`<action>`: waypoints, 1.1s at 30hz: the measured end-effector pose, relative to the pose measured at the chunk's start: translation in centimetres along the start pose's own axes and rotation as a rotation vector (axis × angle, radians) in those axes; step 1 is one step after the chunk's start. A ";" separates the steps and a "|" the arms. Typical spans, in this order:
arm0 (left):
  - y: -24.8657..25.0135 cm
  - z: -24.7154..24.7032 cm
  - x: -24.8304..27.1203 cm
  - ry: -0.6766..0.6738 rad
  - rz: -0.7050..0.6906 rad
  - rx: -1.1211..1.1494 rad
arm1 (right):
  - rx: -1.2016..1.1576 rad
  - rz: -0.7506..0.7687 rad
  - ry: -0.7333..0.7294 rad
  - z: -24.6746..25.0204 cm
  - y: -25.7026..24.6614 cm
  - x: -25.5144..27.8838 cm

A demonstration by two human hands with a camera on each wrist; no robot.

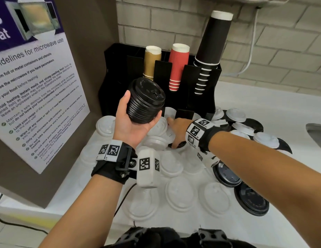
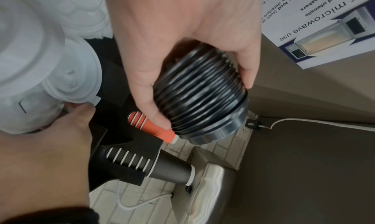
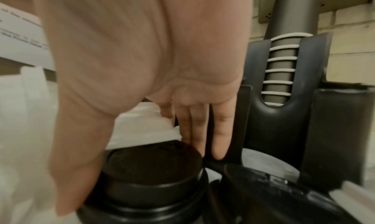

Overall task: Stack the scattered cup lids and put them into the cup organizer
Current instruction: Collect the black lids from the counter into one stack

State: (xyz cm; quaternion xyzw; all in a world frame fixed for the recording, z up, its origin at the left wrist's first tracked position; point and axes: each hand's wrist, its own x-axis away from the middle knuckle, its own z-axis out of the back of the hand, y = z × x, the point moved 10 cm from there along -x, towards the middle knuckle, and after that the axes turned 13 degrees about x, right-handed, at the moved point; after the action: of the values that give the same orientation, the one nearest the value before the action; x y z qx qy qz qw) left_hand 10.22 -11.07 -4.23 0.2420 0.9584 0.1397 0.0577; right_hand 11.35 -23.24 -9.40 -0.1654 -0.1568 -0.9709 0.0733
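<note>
My left hand [image 1: 133,122] is raised in front of the black cup organizer [image 1: 206,99] and grips a tall stack of black lids [image 1: 145,101] tilted on its side, thumb on one flank and fingers on the other [image 2: 202,99]. My right hand [image 1: 175,133] reaches down just in front of the organizer. Its thumb [image 3: 81,155] and fingers [image 3: 220,131] pinch a single black lid [image 3: 152,171] lying among white lids [image 1: 179,196] on the white counter. More black lids [image 1: 251,201] lie at the right.
The organizer holds gold [image 1: 150,63], red [image 1: 177,67] and black cup stacks [image 1: 211,45]. White lids cover the counter, with a mixed heap [image 1: 245,127] at the organizer's right. A brown panel with a poster [image 1: 30,86] stands close on the left; a sink edge [image 1: 317,135] is far right.
</note>
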 end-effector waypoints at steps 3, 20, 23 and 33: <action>0.1 -0.1 0.1 -0.006 -0.004 -0.018 | -0.029 0.005 0.000 0.7 0.3 0.2; -1.3 -0.6 0.3 -0.015 0.028 -0.025 | -0.323 -0.117 0.164 7.8 9.3 6.6; -2.4 -0.9 0.1 -0.027 0.058 -0.055 | -0.870 0.011 0.308 8.8 9.7 8.3; -7.7 -1.2 0.2 -0.032 0.206 -0.086 | -0.857 0.167 0.552 11.4 6.8 12.4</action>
State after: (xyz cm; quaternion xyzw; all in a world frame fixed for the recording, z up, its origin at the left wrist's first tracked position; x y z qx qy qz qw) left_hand 6.34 -17.78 -5.34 0.3386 0.9206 0.1818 0.0685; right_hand 4.52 -27.01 7.00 0.0699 0.2938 -0.9464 0.1149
